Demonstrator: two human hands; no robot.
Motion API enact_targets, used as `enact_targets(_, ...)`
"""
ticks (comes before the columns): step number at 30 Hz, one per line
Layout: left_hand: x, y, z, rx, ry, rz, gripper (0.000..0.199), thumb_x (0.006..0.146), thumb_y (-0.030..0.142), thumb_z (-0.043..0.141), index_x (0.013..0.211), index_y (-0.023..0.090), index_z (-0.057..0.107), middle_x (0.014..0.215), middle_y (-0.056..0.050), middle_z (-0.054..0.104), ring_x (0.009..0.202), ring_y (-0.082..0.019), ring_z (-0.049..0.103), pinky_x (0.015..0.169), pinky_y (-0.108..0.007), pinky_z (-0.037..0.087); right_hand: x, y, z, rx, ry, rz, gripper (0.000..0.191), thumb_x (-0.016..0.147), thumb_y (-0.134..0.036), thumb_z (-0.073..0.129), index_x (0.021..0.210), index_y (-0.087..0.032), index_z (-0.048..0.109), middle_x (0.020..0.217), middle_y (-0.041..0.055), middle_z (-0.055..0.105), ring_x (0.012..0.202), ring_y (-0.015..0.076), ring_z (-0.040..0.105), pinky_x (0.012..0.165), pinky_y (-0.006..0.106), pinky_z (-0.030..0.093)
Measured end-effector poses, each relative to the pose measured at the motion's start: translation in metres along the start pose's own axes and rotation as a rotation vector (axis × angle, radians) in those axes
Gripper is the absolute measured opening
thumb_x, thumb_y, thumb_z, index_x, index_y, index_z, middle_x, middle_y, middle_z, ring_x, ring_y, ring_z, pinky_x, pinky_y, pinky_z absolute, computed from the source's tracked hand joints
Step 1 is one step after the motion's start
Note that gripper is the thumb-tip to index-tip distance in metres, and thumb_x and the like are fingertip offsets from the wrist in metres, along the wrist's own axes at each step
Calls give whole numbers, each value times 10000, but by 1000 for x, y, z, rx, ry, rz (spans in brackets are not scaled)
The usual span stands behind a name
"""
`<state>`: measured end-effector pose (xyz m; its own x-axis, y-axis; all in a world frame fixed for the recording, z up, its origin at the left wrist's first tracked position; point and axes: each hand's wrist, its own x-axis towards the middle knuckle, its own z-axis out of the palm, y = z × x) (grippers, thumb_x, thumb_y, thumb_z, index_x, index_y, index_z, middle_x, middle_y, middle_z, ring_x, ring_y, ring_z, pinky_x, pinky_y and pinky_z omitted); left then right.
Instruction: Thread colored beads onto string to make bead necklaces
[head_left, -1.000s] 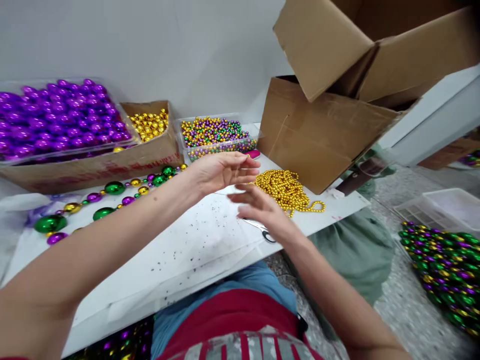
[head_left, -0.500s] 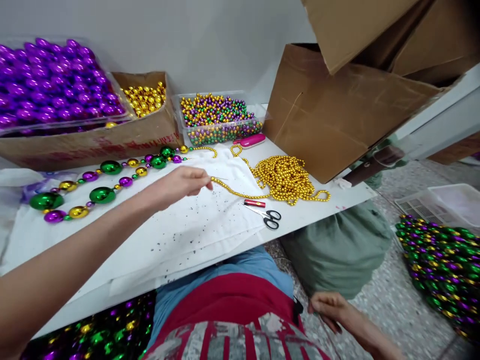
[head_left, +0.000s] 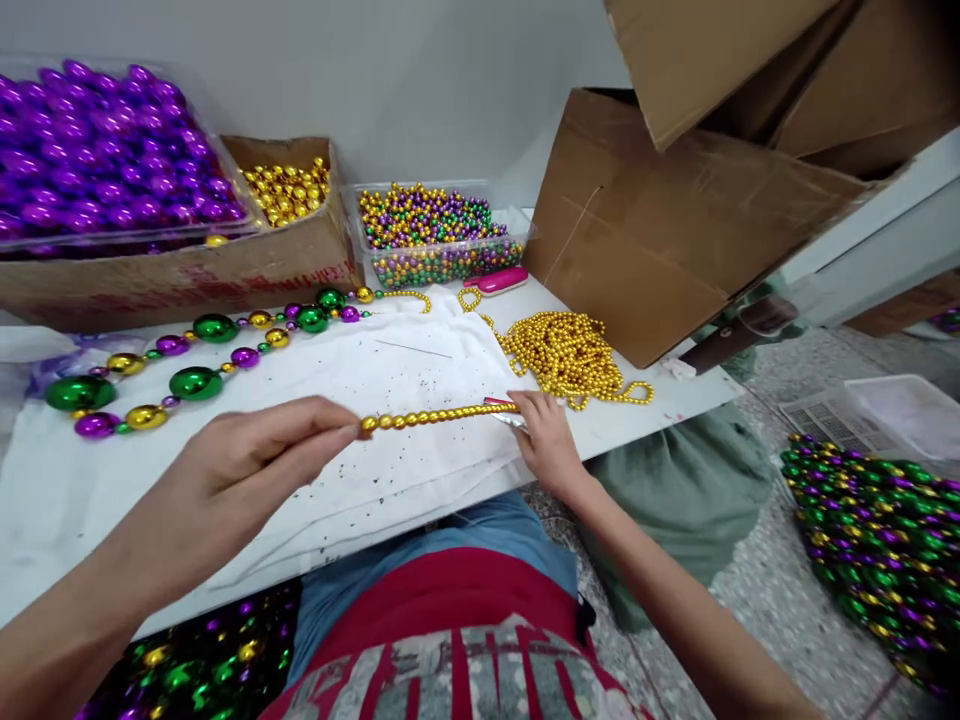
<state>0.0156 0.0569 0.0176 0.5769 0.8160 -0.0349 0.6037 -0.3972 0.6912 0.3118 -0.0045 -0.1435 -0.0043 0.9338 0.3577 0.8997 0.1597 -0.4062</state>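
My left hand (head_left: 262, 465) pinches the end of a gold bead strand (head_left: 442, 415) between thumb and fingers. Taut and nearly level, the strand runs above the white cloth (head_left: 360, 375) to my right hand (head_left: 547, 435), whose fingers close on it. Under that hand, silvery scissor blades (head_left: 510, 420) peek out; the handles are hidden. The end of a small red tube (head_left: 496, 401) shows just behind the strand. Beyond my right hand lies a heap of gold bead strands (head_left: 562, 350). A necklace of large green, purple and gold beads (head_left: 199, 383) rests on the left.
At the back stand a tray of purple beads (head_left: 97, 150), a carton of gold beads (head_left: 289, 190) and a clear tub of mixed beads (head_left: 435, 235). A pink stapler-like tool (head_left: 502, 281) lies before the tub. A large cardboard box (head_left: 645, 230) stands at right.
My right hand has risen from beside my lap to the table and closed on the gold strand. My left hand has moved left and nearer, pulling the strand straight.
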Motion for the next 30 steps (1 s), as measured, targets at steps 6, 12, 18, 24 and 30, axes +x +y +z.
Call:
enact_targets(6,-15,-25,17,-204,-68,-141,237,844,405,515,849,252,696,744,-12,656,610,-131,512,528,-207,394,-28,26,24,-165,155,61,473,874,-158,432,1344,-163,393,1258,157,492,1177,307,411,973,502,353)
enact_targets(12,-27,-25,35,-322,-167,-133,256,861,368,488,799,252,708,720,-20,664,591,-135,538,539,-213,429,-6,35,10,-135,173,158,335,840,-80,367,1065,-194,588,1022,112,568,1000,278,499,861,431,418)
enact_targets(18,-39,-22,44,-427,-45,-133,238,842,359,505,813,256,717,714,-40,657,570,-145,523,520,-241,431,-6,23,13,-219,-47,74,321,849,-138,427,1153,-156,526,994,137,584,940,293,505,787,408,417)
enact_targets(24,-28,-12,50,-668,43,-157,267,848,380,495,828,220,708,600,-27,577,445,-96,350,406,-236,283,-35,24,25,-370,-123,110,286,830,-164,478,1110,-159,539,1005,140,569,928,297,501,753,403,407)
enact_targets(30,-24,7,41,-521,-100,58,206,826,294,518,777,284,718,701,-30,688,639,-168,599,596,-270,463,-22,33,15,-107,-155,183,410,752,-177,525,1158,-212,570,1010,82,547,942,261,538,796,412,442)
